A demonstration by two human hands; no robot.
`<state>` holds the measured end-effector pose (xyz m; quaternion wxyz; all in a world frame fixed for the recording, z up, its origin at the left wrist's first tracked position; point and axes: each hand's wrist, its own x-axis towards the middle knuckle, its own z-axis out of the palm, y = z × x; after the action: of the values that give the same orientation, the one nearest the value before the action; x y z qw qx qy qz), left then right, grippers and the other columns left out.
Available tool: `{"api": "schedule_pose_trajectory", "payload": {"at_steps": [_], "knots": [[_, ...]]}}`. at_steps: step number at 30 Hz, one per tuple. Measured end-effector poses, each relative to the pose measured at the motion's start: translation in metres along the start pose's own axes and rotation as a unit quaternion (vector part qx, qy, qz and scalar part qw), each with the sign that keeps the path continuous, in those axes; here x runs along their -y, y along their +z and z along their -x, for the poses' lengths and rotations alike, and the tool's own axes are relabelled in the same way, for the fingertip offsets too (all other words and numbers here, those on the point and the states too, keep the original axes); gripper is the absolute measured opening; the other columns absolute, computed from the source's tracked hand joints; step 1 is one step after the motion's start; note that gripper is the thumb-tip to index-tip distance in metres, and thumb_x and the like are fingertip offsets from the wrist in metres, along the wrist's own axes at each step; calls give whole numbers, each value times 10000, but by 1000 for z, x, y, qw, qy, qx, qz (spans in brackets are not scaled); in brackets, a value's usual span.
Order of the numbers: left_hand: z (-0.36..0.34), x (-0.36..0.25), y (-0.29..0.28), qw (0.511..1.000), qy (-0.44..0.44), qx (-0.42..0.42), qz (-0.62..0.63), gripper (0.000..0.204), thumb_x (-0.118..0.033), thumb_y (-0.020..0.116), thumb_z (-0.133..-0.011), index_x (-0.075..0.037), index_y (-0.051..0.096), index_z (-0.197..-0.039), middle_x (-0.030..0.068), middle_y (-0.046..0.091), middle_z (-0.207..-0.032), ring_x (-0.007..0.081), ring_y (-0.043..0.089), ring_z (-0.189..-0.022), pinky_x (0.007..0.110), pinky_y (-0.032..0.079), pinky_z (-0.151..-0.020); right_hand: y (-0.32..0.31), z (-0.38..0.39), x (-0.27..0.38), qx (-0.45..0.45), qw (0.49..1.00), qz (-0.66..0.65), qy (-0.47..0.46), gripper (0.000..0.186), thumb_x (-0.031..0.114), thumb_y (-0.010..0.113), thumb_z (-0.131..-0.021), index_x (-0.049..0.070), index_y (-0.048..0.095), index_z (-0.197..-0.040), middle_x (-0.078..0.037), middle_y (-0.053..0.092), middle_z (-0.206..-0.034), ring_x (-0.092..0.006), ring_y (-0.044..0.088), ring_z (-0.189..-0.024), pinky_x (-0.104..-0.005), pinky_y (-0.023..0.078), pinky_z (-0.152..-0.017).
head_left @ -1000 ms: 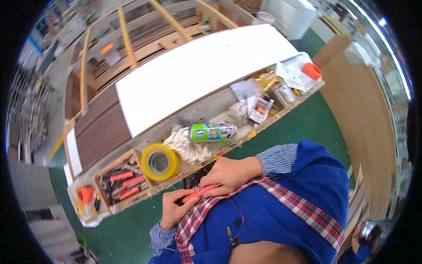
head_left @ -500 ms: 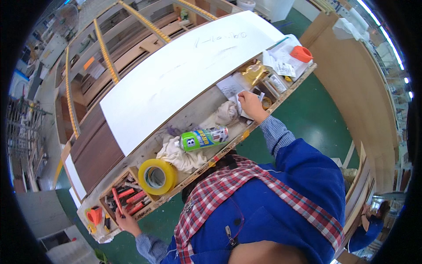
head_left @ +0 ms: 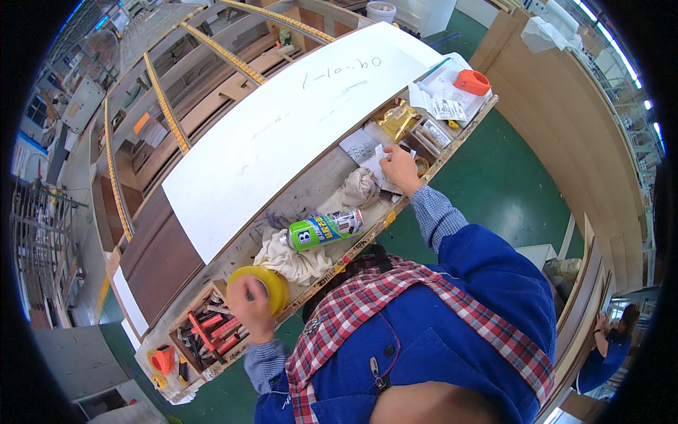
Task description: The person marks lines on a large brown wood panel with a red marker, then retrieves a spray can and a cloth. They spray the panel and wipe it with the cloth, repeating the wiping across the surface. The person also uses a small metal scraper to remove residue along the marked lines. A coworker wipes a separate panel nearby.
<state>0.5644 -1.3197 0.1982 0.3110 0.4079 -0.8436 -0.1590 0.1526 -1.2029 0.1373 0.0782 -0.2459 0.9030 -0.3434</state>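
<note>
My left hand, smeared by motion, hovers over the big yellow tape roll and partly covers it. Its fingers look curled, but whether they hold anything is unclear. Beside it a small wooden box holds several red and black markers. On the right, my right hand pinches a small white paper slip above a printed sheet. Between the hands lie a green and blue spray can on its side, a crumpled white cloth and a balled rag.
A large white panel with handwriting lies beyond the tray. Orange tape dispensers sit at both tray ends. Yellow-striped bars cross a wooden frame at back left. Tall brown boards stand right; a person is lower right.
My left hand has left the marker box and moved up and right over the tape roll; the red marker it touched now lies in the box. My right hand stays by the papers.
</note>
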Motion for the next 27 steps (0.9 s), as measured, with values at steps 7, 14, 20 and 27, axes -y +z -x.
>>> {"api": "schedule_pose_trajectory", "payload": {"at_steps": [7, 14, 20, 27], "knots": [[-14, -74, 79, 531, -481, 343, 608, 923, -612, 443, -839, 113, 146, -1327, 273, 389, -1272, 342, 515, -1079, 382, 502, -840, -26, 34, 37, 160, 797, -532, 236, 239, 203, 463, -883, 47, 563, -1034, -13, 539, -667, -112, 476, -506, -238, 373, -442], [-15, -72, 126, 561, -525, 233, 596, 823, -571, 578, -789, -12, 279, -1314, 177, 332, -1318, 339, 433, -1158, 484, 393, -943, 4, 57, 37, 123, 984, -95, -92, 534, 457, 639, -760, 19, 554, -1054, -92, 594, -737, -201, 566, -584, -322, 443, -509], [-30, -103, 142, 586, -577, 173, 542, 529, -507, 670, -747, -95, 519, -1044, 52, 547, -1001, 174, 493, -865, 355, 395, -643, 3, 69, 57, 97, 985, 127, -68, 505, 387, 672, -689, 12, 556, -1007, -191, 637, -821, -349, 625, -774, -448, 493, -663], [-25, -89, 159, 685, -523, 262, 433, 564, -694, 495, -744, -146, 451, -872, -38, 425, -683, 86, 355, -546, 267, 312, -471, -26, 81, 42, 47, 963, -243, -111, 494, 360, 654, -694, 18, 561, -1039, -131, 592, -694, -258, 595, -659, -368, 472, -593]]}}
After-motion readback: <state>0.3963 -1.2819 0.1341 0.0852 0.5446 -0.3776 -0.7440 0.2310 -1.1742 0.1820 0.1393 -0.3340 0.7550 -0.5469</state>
